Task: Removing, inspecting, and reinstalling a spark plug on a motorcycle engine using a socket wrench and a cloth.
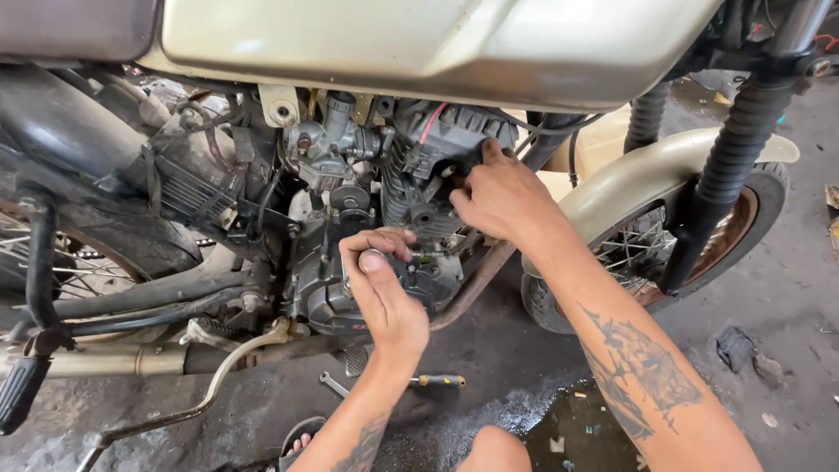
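Note:
A motorcycle with a cream fuel tank [437, 44] stands side-on before me, its dark engine [350, 253] exposed below. My left hand [382, 284] is closed on a small metal tool or part pressed against the lower engine casing. My right hand [498, 197] reaches higher, fingers curled onto the finned cylinder head [437, 140] next to the exhaust pipe [476, 280]. What the right fingers grip is hidden. Both forearms carry tattoos.
A screwdriver [437, 381] with a yellow-black handle and a wrench [332, 385] lie on the oily concrete floor beneath the engine. The front wheel [690, 245] with cream fender sits right; the kick lever [210, 385] and muffler at left. My knee [494, 450] is at the bottom.

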